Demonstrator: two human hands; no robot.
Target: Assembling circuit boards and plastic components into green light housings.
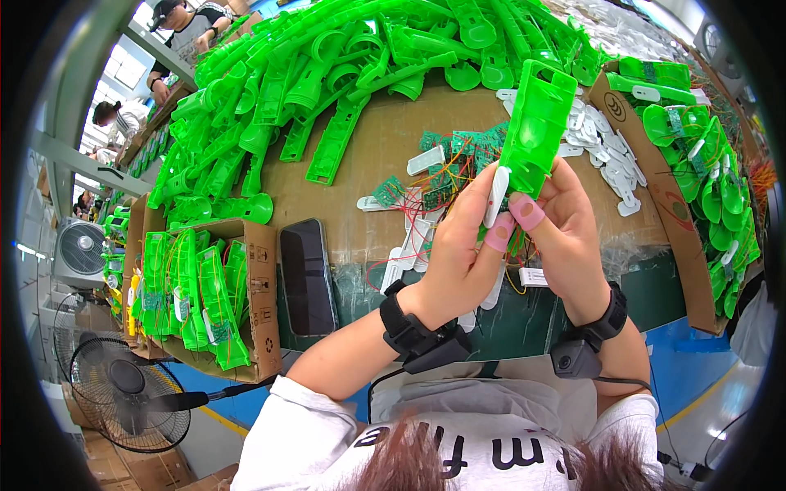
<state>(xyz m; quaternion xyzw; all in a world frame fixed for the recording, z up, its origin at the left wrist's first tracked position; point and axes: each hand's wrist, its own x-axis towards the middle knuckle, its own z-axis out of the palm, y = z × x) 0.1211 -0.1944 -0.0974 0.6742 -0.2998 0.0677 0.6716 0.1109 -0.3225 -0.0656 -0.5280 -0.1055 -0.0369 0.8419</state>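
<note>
Hands: left hand [465, 245] and right hand [566, 237] pinch green plastic casing [542, 114] above surface [350, 299]
Casing held: looks unfinished
Seemingly done: wired boxed casings [190, 282]
Remaining: piled casings [333, 147], loose circuit boards [479, 144]

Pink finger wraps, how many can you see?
2: one pink wrap on the thumb of the left hand, another on the thumb of the right hand. More could be hidden behind the green casing.

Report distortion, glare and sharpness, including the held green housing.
Head view: fisheye distortion curves the near edge of the dark green work surface; the upper-left window looks washed out; the green plastic housing, held by left hand and right hand, looks fairly sharp.
</note>
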